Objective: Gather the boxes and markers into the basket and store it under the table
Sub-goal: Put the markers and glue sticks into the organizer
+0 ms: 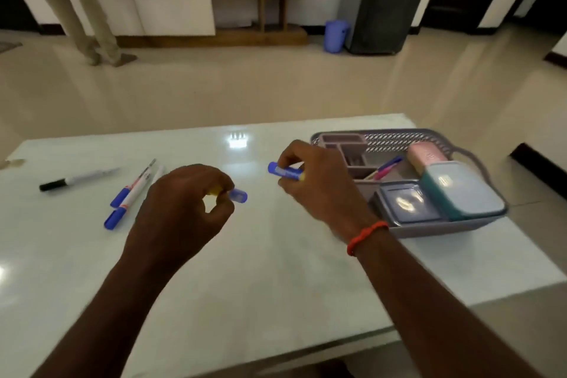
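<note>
Your right hand (310, 184) pinches a blue-capped marker (283, 171), lying crosswise, just left of the basket (429, 228) at centre right; your left hand (181, 209), farther off, grips a second marker (239, 195).

- 1 basket (429, 228), at the right edge of the table (270, 279).
- 3 boxes in the basket: 1 pink box (426, 156), 1 teal box (460, 190), 1 grey-blue box (405, 202).
- 1 compartment tray (346, 147), also in the basket.
- 3 markers lying near the table's left edge: 1 black-capped marker (70, 179), 1 far blue-capped marker (130, 187), 1 near blue-capped marker (122, 209).
- 2 markers held: 1 left-held marker (238, 195) in the left hand (181, 209), 1 right-held marker (283, 171) in the right hand (319, 184).
- At least 2 pens (388, 166) in the basket; blur prevents a firmer count.
</note>
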